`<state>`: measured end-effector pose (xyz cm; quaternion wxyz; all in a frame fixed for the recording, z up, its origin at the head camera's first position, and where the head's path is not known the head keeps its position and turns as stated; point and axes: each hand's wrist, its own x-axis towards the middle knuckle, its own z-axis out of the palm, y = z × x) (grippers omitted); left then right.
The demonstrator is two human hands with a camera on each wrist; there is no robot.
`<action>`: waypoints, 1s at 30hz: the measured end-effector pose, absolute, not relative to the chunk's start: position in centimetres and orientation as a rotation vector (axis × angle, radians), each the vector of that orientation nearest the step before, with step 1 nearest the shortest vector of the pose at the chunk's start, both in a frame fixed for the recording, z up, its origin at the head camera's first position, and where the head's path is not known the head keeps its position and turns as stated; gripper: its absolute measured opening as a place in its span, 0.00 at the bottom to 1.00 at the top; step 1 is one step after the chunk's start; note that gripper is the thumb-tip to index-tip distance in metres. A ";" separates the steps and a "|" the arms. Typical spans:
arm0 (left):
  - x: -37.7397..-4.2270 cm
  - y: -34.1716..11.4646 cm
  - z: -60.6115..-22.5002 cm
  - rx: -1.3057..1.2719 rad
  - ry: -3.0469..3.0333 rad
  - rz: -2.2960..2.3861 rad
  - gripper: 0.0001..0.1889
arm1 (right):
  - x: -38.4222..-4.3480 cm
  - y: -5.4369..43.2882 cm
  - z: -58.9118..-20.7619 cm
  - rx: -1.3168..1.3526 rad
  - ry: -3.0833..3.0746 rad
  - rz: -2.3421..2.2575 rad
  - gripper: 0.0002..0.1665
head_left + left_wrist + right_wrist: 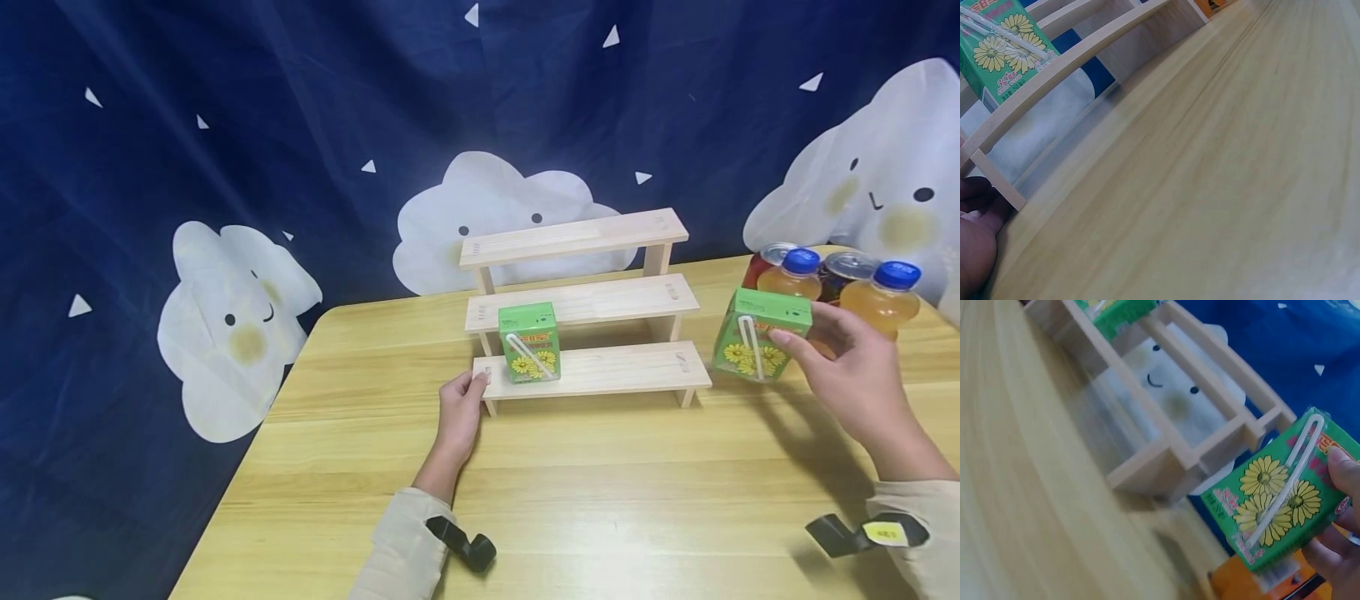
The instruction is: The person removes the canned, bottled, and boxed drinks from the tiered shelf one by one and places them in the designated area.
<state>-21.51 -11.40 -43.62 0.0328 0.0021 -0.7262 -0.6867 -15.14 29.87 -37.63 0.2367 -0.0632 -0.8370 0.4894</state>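
My right hand (858,371) grips a green drink carton (761,335) with yellow flowers and a white straw on its front. It is held off the table, right of a three-step wooden rack (622,371). In the right wrist view the same carton (1279,494) is pinched between thumb and fingers. A second, matching carton (529,343) stands upright at the left end of the rack's lowest step. My left hand (460,412) holds that step's left end, thumb near the top edge. The left wrist view shows its curled fingers (982,206) beside the rack's leg.
Behind my right hand stand two orange drink bottles with blue caps (896,275) and two cans (851,267). The wooden table (360,467) backs onto a dark blue curtain (337,67) with cloud faces.
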 end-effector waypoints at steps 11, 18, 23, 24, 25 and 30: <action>-20.0 -10.9 -40.7 -0.009 -2.281 -2.068 0.16 | -15.6 31.3 -40.0 -0.231 -2.423 1.256 0.38; -19.8 -11.0 -40.6 0.001 -2.282 -2.071 0.16 | -15.7 32.2 -40.6 -0.242 -2.470 1.239 0.39; -19.8 -11.0 -40.6 0.010 -2.277 -2.076 0.16 | -15.6 32.8 -40.9 -0.220 -2.461 1.228 0.38; -19.8 -11.0 -40.6 0.013 -2.276 -2.077 0.15 | -15.6 32.8 -41.0 -0.211 -2.455 1.229 0.38; -19.8 -11.0 -40.6 0.014 -2.274 -2.079 0.15 | -15.6 32.9 -41.0 -0.204 -2.452 1.228 0.37; -19.8 -11.0 -40.5 0.004 -2.280 -2.091 0.16 | -15.5 32.9 -41.3 -0.203 -2.436 1.247 0.36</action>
